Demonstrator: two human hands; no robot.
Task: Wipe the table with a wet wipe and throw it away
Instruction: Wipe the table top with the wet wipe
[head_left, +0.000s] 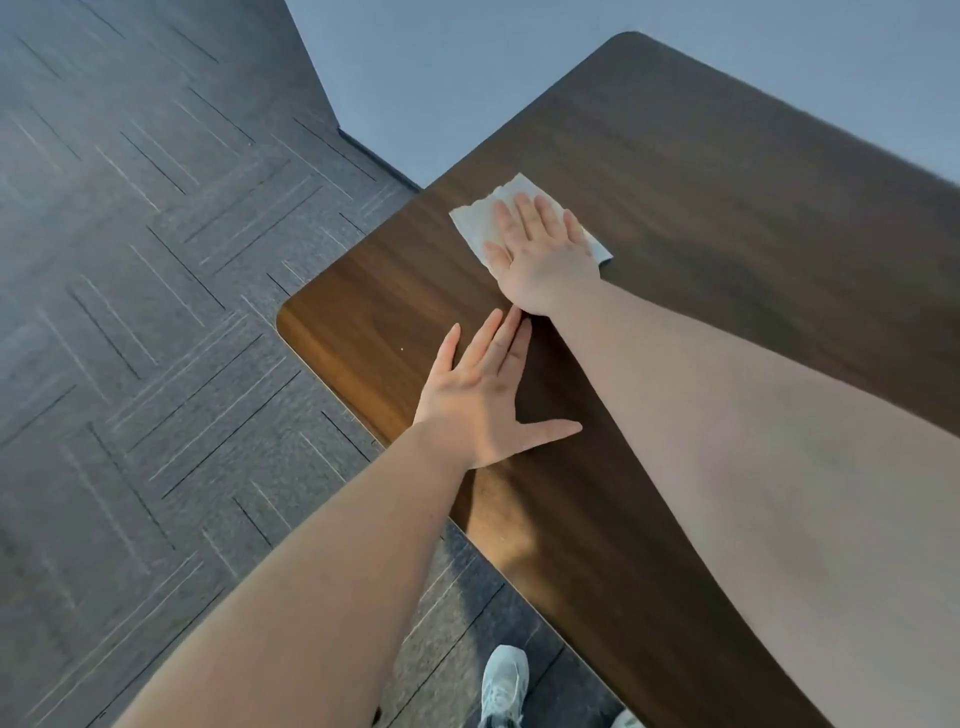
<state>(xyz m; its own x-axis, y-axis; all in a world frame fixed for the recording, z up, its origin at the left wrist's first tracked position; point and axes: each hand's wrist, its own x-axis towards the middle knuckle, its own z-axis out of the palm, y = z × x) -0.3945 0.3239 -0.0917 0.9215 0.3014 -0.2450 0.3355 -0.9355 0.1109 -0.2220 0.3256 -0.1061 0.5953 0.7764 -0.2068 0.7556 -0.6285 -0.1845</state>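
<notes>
A white wet wipe lies spread flat on the dark wooden table, near its left edge. My right hand presses flat on the wipe with fingers extended, covering most of it. My left hand rests flat on the bare tabletop closer to me, by the rounded near-left corner, fingers apart and thumb stretched out, holding nothing.
Grey carpet tiles cover the floor left of the table. A blue-grey wall rises behind the table's far corner. My light sneakers stand on the floor beside the table's near edge.
</notes>
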